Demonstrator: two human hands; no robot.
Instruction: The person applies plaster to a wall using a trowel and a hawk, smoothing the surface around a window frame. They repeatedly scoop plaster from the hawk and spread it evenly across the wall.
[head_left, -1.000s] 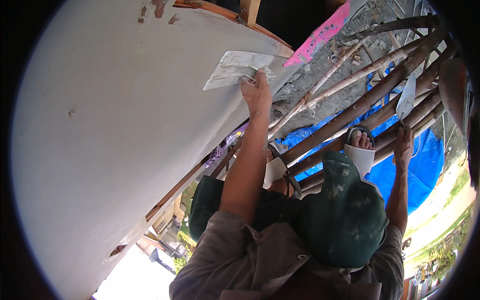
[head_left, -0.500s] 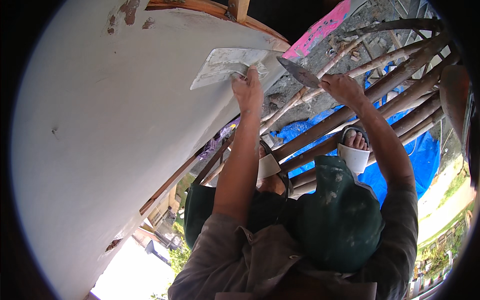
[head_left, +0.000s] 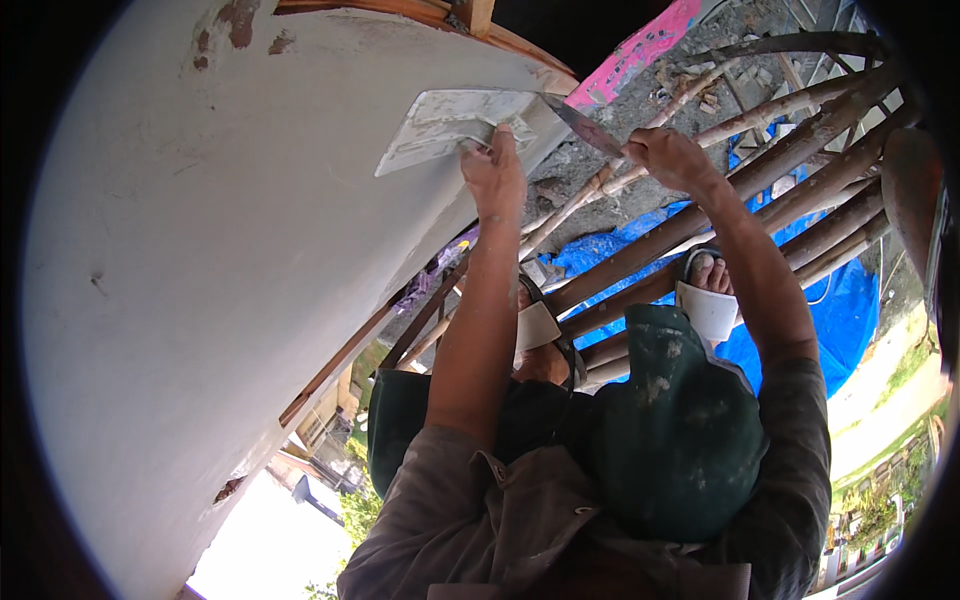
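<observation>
head view, looking down a plastered wall (head_left: 200,330) that fills the left half of the frame.

left hand (head_left: 495,180), upper centre: fingers wrapped around the handle of a flat plaster board (head_left: 450,125), which is held up just beside the wall's edge near the top of the frame. a thin smear of pale plaster lies on the board.

right hand (head_left: 675,158), upper right of centre: closed on the handle of a trowel (head_left: 580,125). the blade points left, and its tip meets the right edge of the board. judgement: plaster is being taken off the board, or the blade wiped on it.

progress, as judged: most of the wall face looks coated, smooth and pale grey. left over: reddish bare patches (head_left: 235,20) at the upper left, a small dent at mid left, and a chipped spot at the lower left edge. the board carries little plaster, so a refill seems near.

below the hands: pole scaffolding (head_left: 760,190) crosses the upper right, with a blue tarp (head_left: 850,300) under it. 2 sandalled feet rest on the poles at centre. green trousers spotted with plaster fill the lower centre.

hidden or unclear:
- the trowel handle is covered by the right hand.
- the board's underside and its grip are not visible.
- the wall's top is cut off by the frame rim.
- the amount of plaster on the blade is hard to make out.
</observation>
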